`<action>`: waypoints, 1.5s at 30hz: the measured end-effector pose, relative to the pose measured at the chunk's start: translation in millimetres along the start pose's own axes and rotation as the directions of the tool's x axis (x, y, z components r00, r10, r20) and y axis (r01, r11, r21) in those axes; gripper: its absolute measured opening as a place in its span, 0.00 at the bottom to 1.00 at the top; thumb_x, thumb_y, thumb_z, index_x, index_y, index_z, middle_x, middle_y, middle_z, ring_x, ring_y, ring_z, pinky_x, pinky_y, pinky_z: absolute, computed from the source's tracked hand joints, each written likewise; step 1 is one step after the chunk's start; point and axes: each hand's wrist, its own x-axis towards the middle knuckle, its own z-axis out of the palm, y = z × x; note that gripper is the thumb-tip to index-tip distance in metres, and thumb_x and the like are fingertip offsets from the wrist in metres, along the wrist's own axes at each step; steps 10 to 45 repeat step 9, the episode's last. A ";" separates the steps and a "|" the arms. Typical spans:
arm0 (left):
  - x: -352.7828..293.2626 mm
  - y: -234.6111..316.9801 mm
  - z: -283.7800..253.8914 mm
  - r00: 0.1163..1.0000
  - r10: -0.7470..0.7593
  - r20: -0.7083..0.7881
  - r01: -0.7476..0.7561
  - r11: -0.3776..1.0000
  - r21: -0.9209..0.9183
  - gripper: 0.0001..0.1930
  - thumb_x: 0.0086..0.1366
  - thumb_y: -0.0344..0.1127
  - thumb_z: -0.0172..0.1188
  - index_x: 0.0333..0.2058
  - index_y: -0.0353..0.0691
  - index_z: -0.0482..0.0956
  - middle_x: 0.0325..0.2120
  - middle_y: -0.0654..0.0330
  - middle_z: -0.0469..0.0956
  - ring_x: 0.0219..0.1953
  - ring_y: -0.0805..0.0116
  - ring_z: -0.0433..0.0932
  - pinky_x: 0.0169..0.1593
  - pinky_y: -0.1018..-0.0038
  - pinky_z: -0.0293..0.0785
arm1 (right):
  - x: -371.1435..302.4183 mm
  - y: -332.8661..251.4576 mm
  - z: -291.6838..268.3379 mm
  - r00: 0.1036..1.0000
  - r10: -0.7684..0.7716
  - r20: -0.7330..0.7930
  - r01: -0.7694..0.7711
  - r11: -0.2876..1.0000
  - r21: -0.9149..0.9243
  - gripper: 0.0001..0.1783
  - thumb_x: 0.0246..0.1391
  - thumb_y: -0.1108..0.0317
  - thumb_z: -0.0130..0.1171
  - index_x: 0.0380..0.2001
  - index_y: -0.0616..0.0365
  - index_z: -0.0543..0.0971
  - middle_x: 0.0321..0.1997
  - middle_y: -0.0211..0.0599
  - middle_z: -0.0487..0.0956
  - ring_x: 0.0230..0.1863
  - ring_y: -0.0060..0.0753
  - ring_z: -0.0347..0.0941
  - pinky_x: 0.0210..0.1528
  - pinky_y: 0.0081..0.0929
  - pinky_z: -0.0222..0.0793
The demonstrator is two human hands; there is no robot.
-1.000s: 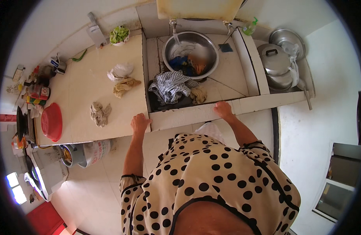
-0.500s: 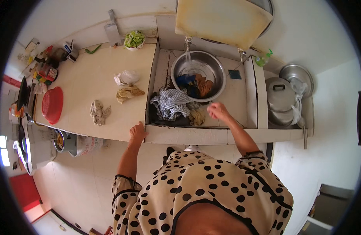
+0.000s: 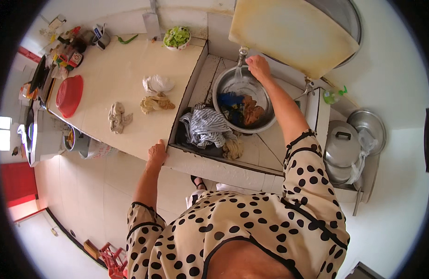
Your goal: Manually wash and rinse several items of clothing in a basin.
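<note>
My right hand (image 3: 258,68) reaches over the far rim of a metal basin (image 3: 219,103), just right of the tap (image 3: 242,55). Its fingers are curled in, with nothing visible in them. Water runs from the tap into the basin, where blue cloth (image 3: 230,98) and brown cloth (image 3: 253,111) lie wet. My left hand (image 3: 157,152) rests at the counter's front corner, fingers bent over the edge. A striped cloth (image 3: 206,124) is heaped left of the basin in the sink, with a tan cloth (image 3: 233,148) beside it.
Crumpled cloths (image 3: 157,84) and a red plastic basin (image 3: 69,96) lie on the left counter (image 3: 126,65). A bowl of greens (image 3: 177,38) stands at its back. Right of the sink are a soap bottle (image 3: 334,95) and a lidded pot (image 3: 342,144). A board (image 3: 293,35) leans behind the taps.
My right hand has moved from the sink's front up and away to beside the tap. My left hand stays at the counter edge. The view has shifted and tilted.
</note>
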 end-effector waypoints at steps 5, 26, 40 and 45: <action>-10.4 6.2 -9.8 1.000 -0.019 -0.017 0.019 1.000 -0.013 0.22 0.50 0.35 0.67 0.40 0.37 0.68 0.33 0.46 0.80 0.40 0.48 0.79 0.45 0.59 0.73 | 2.8 -5.1 0.7 0.989 -0.136 -0.053 0.117 0.954 -0.276 0.11 0.52 0.65 0.55 0.23 0.61 0.79 0.25 0.50 0.78 0.30 0.57 0.76 0.31 0.49 0.72; -8.9 11.9 -14.5 0.999 -0.052 0.005 0.052 0.999 0.003 0.23 0.49 0.36 0.68 0.41 0.37 0.67 0.33 0.46 0.80 0.42 0.48 0.79 0.47 0.60 0.72 | 5.4 -1.8 -3.9 0.983 -0.176 -0.055 0.154 0.948 -0.280 0.09 0.48 0.67 0.57 0.21 0.62 0.79 0.23 0.51 0.78 0.28 0.58 0.76 0.30 0.49 0.72; -8.9 11.9 -14.5 0.999 -0.052 0.005 0.052 0.999 0.003 0.23 0.49 0.36 0.68 0.41 0.37 0.67 0.33 0.46 0.80 0.42 0.48 0.79 0.47 0.60 0.72 | 5.4 -1.8 -3.9 0.983 -0.176 -0.055 0.154 0.948 -0.280 0.09 0.48 0.67 0.57 0.21 0.62 0.79 0.23 0.51 0.78 0.28 0.58 0.76 0.30 0.49 0.72; -8.9 11.9 -14.5 0.999 -0.052 0.005 0.052 0.999 0.003 0.23 0.49 0.36 0.68 0.41 0.37 0.67 0.33 0.46 0.80 0.42 0.48 0.79 0.47 0.60 0.72 | 5.4 -1.8 -3.9 0.983 -0.176 -0.055 0.154 0.948 -0.280 0.09 0.48 0.67 0.57 0.21 0.62 0.79 0.23 0.51 0.78 0.28 0.58 0.76 0.30 0.49 0.72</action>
